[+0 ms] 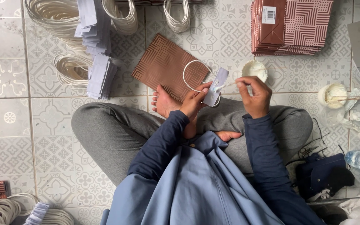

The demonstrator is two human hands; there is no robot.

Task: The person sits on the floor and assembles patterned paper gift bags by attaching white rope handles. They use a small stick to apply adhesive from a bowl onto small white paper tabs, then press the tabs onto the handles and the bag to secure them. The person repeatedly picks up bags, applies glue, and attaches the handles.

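Hands meet above the crossed legs of a person who sits on the grey patterned tile floor (9, 121). The left hand (193, 102) is closed around a small grey-white rectangular paper strip (216, 86), pinching it between thumb and fingers so that the strip stands tilted upward. A thin white cord loop (189, 76) hangs from this strip and lies over the brown paper bag with a geometric line pattern (163, 66), which rests flat on the floor just in front of the bare foot (163, 102). The right hand (253, 93) is also closed, the fingertips gripping a thin pale stick (226, 85) whose tip touches the strip. Just behind the right hand is a small round cup of white paste (255, 68). A second cup of the same paste (332, 93) with a stick across it is further to the right side. A stack of the same brown patterned bags (292, 27) lies at the top right. Bundles of white cord handles (63, 21) and piles of grey paper strips (98, 54) lie at the top left, well apart from the hands.
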